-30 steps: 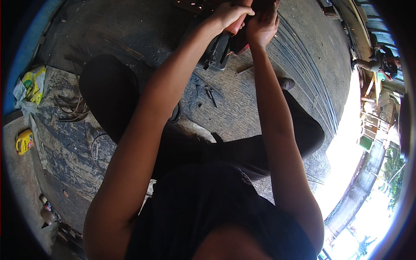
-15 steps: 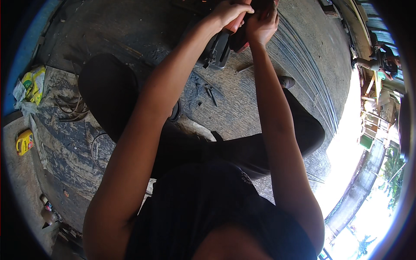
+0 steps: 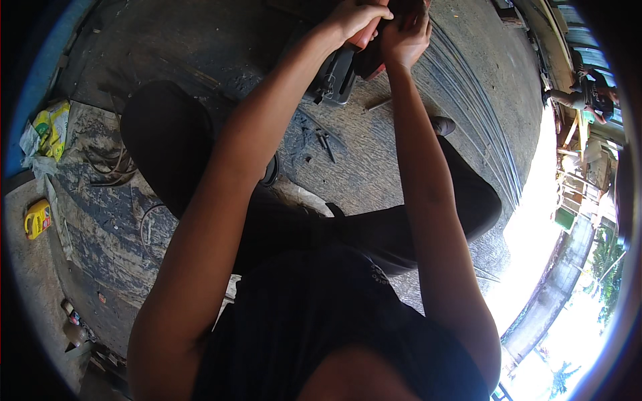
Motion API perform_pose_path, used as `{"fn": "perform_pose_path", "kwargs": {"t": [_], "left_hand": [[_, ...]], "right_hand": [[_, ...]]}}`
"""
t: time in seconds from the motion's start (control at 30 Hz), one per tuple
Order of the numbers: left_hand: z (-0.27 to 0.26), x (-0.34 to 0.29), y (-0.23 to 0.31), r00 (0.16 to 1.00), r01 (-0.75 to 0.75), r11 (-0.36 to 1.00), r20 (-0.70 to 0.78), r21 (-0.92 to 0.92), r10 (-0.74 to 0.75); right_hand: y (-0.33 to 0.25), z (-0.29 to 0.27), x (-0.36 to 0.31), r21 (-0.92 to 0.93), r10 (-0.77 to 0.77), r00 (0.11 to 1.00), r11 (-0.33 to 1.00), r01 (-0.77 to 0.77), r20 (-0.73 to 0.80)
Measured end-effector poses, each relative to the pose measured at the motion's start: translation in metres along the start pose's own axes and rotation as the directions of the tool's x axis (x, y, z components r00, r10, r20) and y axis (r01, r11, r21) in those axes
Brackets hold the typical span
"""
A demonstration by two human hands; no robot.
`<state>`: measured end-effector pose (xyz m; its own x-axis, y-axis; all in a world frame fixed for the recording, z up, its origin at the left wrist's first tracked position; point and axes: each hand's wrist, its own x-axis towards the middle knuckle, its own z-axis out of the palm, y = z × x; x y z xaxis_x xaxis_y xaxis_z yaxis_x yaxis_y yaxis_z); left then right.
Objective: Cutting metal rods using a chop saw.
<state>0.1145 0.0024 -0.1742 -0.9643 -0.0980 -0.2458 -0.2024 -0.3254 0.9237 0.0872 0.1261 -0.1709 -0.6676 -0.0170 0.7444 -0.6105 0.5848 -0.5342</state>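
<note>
A red and black power tool [image 3: 340, 72], its far part cut off by the top edge of the view, stands on the floor in front of me. My left hand [image 3: 356, 21] is closed round its red handle-like bar, thumb pointing right. Just to the right, my right hand [image 3: 405, 41] has its fingers bent against another dark red part of the same machine; what lies under the fingers is partly hidden. Both arms are stretched forward. On the floor nearer to me lies a small dark plier-like tool [image 3: 326, 144].
Long thin metal rods [image 3: 485, 127] curve along the floor at the right. A short bar [image 3: 378, 104] lies by the machine. At left are a yellow-green sack [image 3: 52, 130], a coiled cable [image 3: 117, 170] and a yellow jug [image 3: 38, 219]. Another person [image 3: 592, 93] is at the far right.
A few orange sparks at the top edge have gone from view. Both hands keep their hold, with hardly any shift.
</note>
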Motion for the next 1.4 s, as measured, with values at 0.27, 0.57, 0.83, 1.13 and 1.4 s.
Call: {"fn": "perform_pose_path", "kwargs": {"t": [0.27, 0.57, 0.83, 1.13, 1.4], "left_hand": [[0.000, 0.001, 0.000, 1.000, -0.003, 1.000, -0.007, -0.005, 0.003], [0.001, -0.002, 0.003, 1.000, 0.002, 1.000, -0.021, 0.005, -0.002], [0.001, 0.005, -0.004, 0.999, -0.043, 0.999, -0.022, -0.029, 0.043], [0.000, 0.001, 0.000, 1.000, -0.015, 1.000, -0.026, -0.019, 0.014], [0.000, -0.004, 0.004, 1.000, -0.022, 0.998, -0.006, 0.055, 0.023]], "right_hand": [[0.011, 0.005, -0.003, -0.011, -0.031, 0.998, 0.999, 0.031, -0.050], [0.015, 0.005, -0.004, -0.054, 0.015, 1.000, 0.998, -0.015, 0.009], [0.018, 0.007, -0.006, -0.047, 0.026, 1.000, 0.999, -0.026, 0.001], [0.014, 0.006, -0.003, -0.033, -0.012, 1.000, 0.999, 0.012, -0.003], [0.011, 0.004, -0.004, -0.023, -0.003, 1.000, 1.000, 0.004, 0.011]]}}
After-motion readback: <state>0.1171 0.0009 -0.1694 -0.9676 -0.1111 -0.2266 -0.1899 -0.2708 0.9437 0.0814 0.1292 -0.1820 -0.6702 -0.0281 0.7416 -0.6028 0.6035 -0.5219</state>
